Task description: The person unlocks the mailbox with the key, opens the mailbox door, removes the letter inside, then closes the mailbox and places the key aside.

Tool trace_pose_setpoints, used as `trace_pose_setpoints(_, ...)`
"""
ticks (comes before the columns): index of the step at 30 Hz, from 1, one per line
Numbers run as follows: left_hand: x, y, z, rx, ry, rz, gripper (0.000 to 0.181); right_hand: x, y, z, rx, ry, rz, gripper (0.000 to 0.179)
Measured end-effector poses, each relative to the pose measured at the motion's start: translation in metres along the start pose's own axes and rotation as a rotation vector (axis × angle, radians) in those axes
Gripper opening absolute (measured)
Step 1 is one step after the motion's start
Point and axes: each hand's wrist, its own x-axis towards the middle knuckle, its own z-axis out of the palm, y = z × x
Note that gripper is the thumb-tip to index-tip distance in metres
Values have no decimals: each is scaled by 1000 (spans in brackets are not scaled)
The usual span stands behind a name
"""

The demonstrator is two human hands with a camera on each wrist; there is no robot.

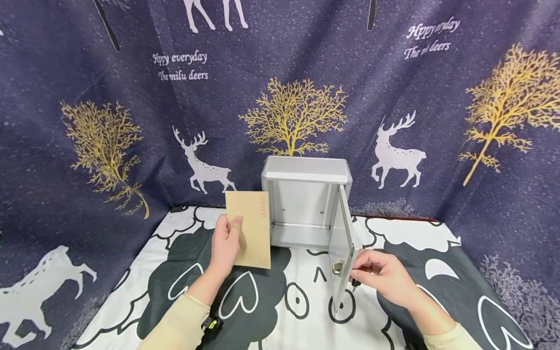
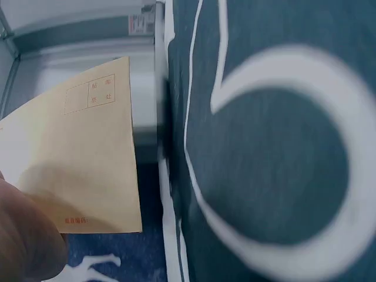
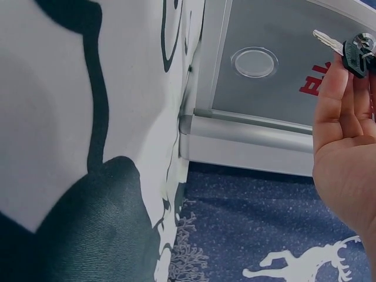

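Observation:
My left hand [image 1: 226, 243] grips a tan paper envelope [image 1: 253, 233], thumb on its front, held upright just left of the metal box. Red print and a stamp frame show on the envelope [image 2: 88, 147] in the left wrist view. The grey metal box [image 1: 306, 167] stands with its door [image 1: 343, 233] swung out toward me; bare shelf and back wall show inside. At the door's outer face my right hand [image 1: 385, 277] pinches the black-headed key [image 3: 354, 56] at the lock [image 3: 365, 40]. A second key blade [image 3: 326, 41] sticks out beside it. The right thumb is hidden in the right wrist view.
A black-and-white patterned cloth [image 1: 302, 330] covers the table. Behind the box hangs a dark blue curtain [image 1: 306, 48] with deer and trees. The door's inner side carries a latch [image 1: 337, 268]. A round clear disc [image 3: 254, 62] and red lettering mark its outer face.

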Motion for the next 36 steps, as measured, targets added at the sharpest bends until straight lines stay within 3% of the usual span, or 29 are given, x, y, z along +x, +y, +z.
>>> trace_pose_setpoints(7, 14, -3, -22, -67, 47, -22, 33, 2, -2, 1, -5, -9, -39, 31)
trace_pose_setpoints(13, 26, -7, -33, -80, 75, -66, 39, 1, -2, 0, -21, 2, 13, 31)
trace_pose_setpoints(19, 38, -19, -44, -8, 105, -170, 44, 1, -1, 0, -9, 3, 36, 31)
trace_pose_setpoints(24, 44, -29, -55, 61, 82, -268, 47, 1, -1, 0, -12, 1, 31, 31)
trace_pose_setpoints(36, 49, -38, -67, 148, 46, -340, 47, 1, -4, 1, -52, 14, 13, 33)
